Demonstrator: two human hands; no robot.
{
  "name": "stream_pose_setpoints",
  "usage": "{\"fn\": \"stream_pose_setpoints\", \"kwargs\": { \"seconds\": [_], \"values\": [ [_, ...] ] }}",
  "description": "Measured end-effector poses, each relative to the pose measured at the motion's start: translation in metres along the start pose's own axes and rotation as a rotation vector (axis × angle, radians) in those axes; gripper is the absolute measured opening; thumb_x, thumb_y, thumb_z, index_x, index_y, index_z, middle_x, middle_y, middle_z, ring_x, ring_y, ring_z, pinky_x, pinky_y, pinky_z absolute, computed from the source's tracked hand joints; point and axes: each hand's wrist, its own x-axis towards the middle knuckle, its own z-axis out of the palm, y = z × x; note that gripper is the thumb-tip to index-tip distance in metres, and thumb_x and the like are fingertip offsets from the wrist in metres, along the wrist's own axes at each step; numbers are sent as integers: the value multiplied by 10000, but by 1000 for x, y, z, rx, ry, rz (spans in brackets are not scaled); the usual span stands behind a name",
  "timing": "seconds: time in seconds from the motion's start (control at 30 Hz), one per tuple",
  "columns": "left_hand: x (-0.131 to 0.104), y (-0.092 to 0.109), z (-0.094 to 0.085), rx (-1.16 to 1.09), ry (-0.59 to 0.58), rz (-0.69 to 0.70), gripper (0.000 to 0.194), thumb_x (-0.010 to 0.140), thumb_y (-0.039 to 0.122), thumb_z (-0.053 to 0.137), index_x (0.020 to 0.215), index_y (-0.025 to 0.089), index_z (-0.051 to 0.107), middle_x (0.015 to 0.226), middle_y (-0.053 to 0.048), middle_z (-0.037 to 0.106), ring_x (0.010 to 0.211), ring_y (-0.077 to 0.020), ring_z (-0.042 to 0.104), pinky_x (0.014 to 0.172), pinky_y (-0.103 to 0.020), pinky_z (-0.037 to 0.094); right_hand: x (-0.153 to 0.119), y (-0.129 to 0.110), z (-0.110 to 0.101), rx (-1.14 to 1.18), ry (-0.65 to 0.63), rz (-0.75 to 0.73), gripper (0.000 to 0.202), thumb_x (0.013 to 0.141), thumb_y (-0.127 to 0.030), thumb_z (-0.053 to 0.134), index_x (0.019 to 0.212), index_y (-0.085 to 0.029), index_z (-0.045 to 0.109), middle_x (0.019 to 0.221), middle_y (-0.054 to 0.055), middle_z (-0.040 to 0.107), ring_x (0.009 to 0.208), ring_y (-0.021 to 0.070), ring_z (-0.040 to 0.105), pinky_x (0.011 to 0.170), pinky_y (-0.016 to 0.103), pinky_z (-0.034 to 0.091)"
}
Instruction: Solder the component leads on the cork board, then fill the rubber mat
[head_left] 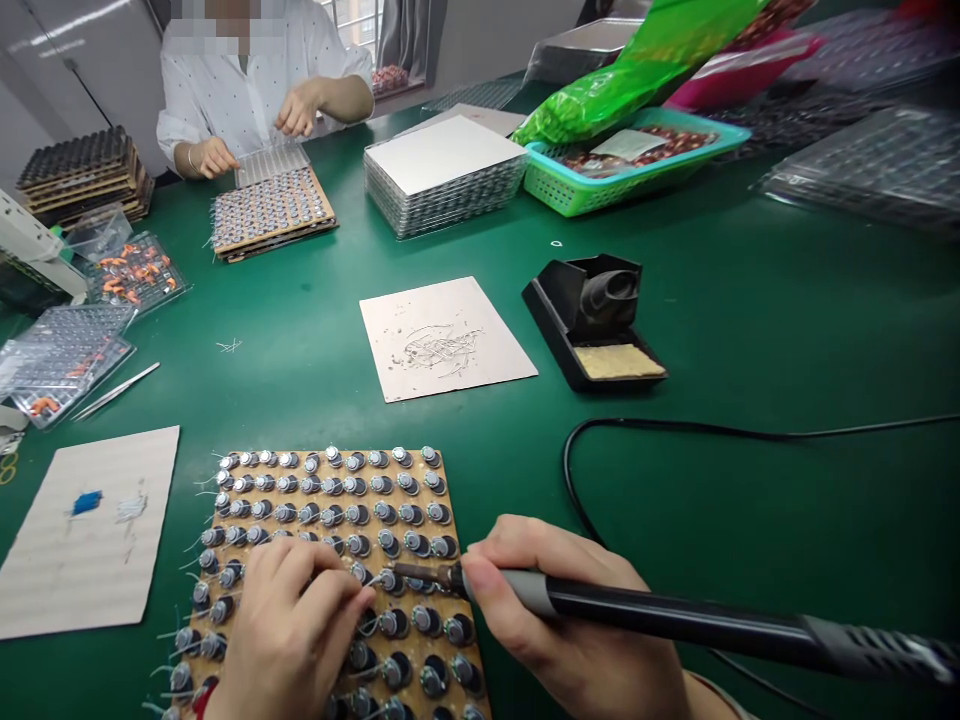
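My right hand is closed round a black and grey soldering iron, its tip over a small round component near the middle of a wooden board. The board carries rows of round silver and black components with thin wires. Over the board's lower left part, my left hand has thumb and forefinger pinched on a thin wire beside the iron's tip. My left palm and fingers hide some of the components beneath.
A soldering stand with a yellow sponge and a card with wire scraps lie ahead. The iron's cable loops right. Tweezers and another card are left. Across the table, a person handles another board.
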Motion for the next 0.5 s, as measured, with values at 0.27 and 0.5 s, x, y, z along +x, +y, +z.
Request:
{"fn": "stream_pose_setpoints", "kwargs": {
  "seconds": [0.27, 0.5],
  "values": [
    [13, 3, -19, -317, -15, -148, 167, 951, 212, 598, 789, 214, 641, 782, -4, 657, 729, -145, 622, 640, -230, 490, -4, 1, 2, 284, 106, 80, 261, 922, -475, 634, 1087, -276, 669, 808, 17, 693, 649, 147, 661, 590, 225, 567],
    [9, 20, -15, -893, -76, -559, 298, 835, 482, 730, 725, 205, 715, 685, -7, 695, 635, -141, 623, 579, -202, 481, -6, -17, 23, 642, -37, 201, 298, 915, -357, 681, 1203, -377, 607, 975, 23, 645, 869, 187, 696, 772, 291, 605]
  ]
}}
